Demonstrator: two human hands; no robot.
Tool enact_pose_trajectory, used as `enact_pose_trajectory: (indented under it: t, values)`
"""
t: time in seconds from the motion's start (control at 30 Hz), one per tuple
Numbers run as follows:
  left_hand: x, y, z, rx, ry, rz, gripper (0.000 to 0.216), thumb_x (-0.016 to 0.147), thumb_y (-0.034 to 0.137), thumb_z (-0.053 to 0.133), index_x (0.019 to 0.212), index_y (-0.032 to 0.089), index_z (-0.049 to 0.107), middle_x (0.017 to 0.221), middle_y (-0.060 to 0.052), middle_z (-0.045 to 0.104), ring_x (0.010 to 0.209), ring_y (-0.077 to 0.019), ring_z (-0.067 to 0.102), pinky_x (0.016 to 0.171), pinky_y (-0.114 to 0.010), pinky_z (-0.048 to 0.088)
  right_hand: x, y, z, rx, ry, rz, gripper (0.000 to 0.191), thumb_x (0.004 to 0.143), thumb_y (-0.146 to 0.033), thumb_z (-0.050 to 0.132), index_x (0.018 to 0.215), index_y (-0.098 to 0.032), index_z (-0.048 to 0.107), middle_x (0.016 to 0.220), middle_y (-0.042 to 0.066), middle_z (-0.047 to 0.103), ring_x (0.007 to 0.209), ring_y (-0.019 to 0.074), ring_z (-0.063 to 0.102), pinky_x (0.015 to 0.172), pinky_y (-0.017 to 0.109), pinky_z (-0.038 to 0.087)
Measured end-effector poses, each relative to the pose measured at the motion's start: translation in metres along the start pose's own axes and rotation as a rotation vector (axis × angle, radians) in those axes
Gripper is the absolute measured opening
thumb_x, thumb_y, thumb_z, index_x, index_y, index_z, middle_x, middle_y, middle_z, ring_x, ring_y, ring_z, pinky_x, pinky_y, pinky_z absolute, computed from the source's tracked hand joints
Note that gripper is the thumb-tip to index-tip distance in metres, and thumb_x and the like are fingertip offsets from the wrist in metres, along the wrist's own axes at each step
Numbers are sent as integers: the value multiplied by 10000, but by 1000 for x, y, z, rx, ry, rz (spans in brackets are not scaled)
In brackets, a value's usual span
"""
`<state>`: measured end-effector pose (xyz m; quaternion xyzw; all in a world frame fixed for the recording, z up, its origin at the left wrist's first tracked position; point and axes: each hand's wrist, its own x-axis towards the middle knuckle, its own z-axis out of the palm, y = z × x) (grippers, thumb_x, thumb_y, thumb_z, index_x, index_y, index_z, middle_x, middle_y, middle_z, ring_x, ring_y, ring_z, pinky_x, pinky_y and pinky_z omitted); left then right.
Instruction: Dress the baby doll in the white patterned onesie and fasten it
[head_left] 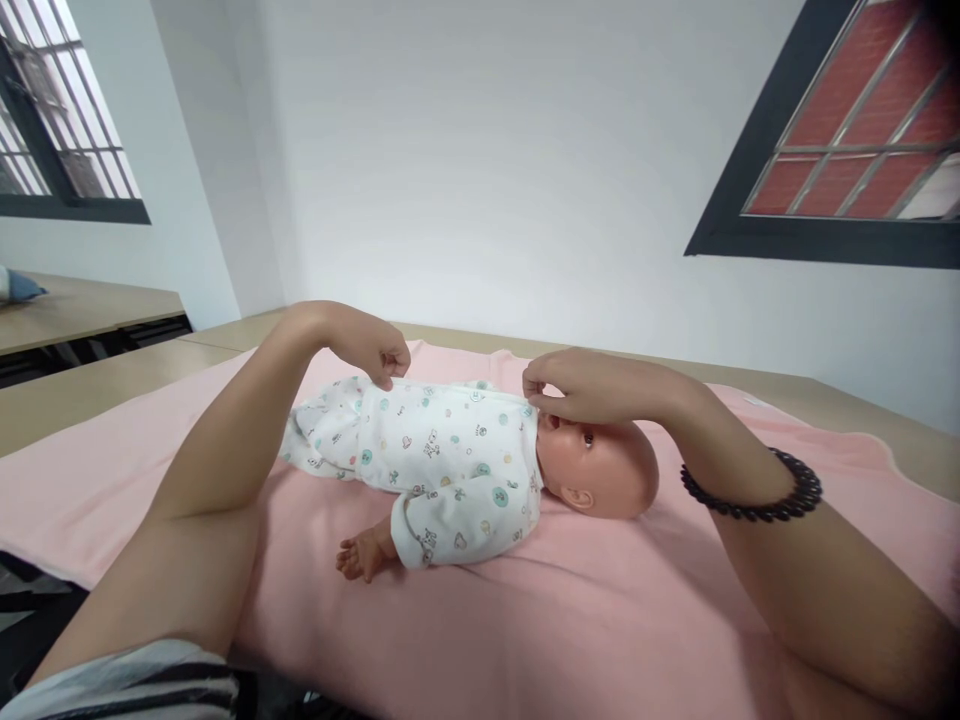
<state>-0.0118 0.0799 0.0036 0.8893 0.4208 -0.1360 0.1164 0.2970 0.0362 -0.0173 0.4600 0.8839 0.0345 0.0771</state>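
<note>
— Where is the baby doll [457, 460] lying?

— It is lying on its back on the pink blanket [525, 620], its long axis running across the view, head toward the person's right side and legs toward the left.

— What are the hands doing?

— The left hand [379, 350] is hovering over the doll's hips, fingers pinched on the white printed onesie [442, 450] there. The right hand [585, 385] is resting above the doll's chin, fingertips pinching the onesie's collar just beside the mouth. Both are sitting directly over the doll, at either end of the garment.

— Anything crowding the doll?

— Nothing on the blanket near it. The right wrist is wearing a dark bead bracelet [757, 490], beyond the doll's head. The doll's bare hand [360, 555] is sticking out toward the person, clear of both grips.
</note>
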Motion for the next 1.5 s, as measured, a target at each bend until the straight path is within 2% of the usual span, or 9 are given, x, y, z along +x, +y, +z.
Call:
enact_pose_trajectory:
  t: [0.73,0.9,1.5]
  values:
    - [-11,0,-3,-21,32,61,279,860,333,599,698,222,401,718,28,430,629,-127,329,628,-277,285,-3,3,-1,44,25,-37,108,901,-200,488,800,-211,524,861,22,661,737,181,557,656,329,385]
    - [-13,3,-4,-13,36,75,256,870,345,589,705,223,435,744,20,479,650,-132,368,635,-268,306,-6,0,-3,25,22,-6,95,890,-197,491,803,-211,527,872,32,658,734,187,552,640,328,361]
    - [-21,4,-5,-30,43,114,271,890,378,599,712,223,466,767,10,512,674,-139,406,638,-262,324,-10,-2,-5,20,41,-17,99,890,-209,510,793,-216,529,866,24,663,739,190,560,653,331,360]
